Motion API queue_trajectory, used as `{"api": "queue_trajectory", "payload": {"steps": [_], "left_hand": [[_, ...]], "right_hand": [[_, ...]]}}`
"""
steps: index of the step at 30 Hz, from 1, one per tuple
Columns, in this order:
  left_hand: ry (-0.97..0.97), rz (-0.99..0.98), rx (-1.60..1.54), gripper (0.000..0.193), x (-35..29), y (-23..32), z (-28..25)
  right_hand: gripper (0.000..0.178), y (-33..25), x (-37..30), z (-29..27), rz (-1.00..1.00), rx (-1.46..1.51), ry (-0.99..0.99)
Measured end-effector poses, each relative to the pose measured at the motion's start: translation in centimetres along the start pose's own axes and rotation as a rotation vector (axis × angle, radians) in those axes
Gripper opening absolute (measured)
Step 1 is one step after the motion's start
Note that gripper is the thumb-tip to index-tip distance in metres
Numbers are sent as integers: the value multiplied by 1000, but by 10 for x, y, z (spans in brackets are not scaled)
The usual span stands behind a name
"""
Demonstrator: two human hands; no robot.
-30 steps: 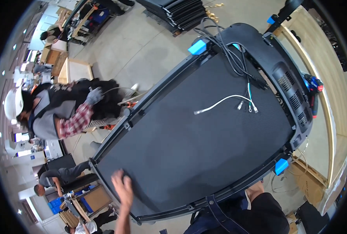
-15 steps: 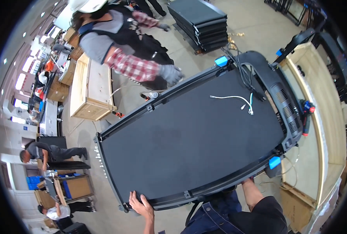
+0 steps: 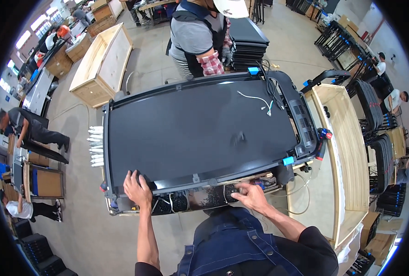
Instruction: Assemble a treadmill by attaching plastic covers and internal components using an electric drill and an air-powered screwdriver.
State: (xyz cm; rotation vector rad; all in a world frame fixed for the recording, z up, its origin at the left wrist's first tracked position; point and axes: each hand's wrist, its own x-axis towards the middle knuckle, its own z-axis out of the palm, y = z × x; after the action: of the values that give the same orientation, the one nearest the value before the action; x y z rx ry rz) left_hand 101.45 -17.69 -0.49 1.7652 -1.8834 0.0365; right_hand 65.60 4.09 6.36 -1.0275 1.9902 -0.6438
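A treadmill deck with a black belt lies across the bench in front of me. My left hand rests on its near left edge, fingers spread over the belt and frame. Below the deck's near side, several bins of small dark screws sit in a row. My right hand is over the right end of these bins, thumb and fingers drawn together; whatever they hold is too small to make out. A white cable with connectors lies on the belt, near a black power cord by the motor cover.
Across the deck stands a co-worker in a white cap and checked sleeves. An open wooden crate stands close on the right, with a red-and-black power tool before it. Another crate is at the far left. Black panels are stacked behind.
My right hand has come out from under the deck's near edge to the screw bins. My left hand stays on the near left edge. The co-worker has turned toward the stacked panels.
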Motion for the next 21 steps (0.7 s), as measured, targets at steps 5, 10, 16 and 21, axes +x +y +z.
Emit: {"api": "queue_trajectory", "payload": {"steps": [5, 10, 16, 21], "left_hand": [[41, 30, -47, 28, -18, 4, -22], [-199, 163, -502, 20, -122, 89, -55], [-1028, 46, -513, 27, -249, 197, 99], [-1014, 202, 7, 27, -305, 209, 200]], "right_hand": [[65, 184, 3, 31, 238, -252, 8], [105, 341, 34, 82, 573, -318, -31], [95, 329, 61, 90, 704, -19, 177], [106, 273, 37, 8, 610, 143, -118]]}}
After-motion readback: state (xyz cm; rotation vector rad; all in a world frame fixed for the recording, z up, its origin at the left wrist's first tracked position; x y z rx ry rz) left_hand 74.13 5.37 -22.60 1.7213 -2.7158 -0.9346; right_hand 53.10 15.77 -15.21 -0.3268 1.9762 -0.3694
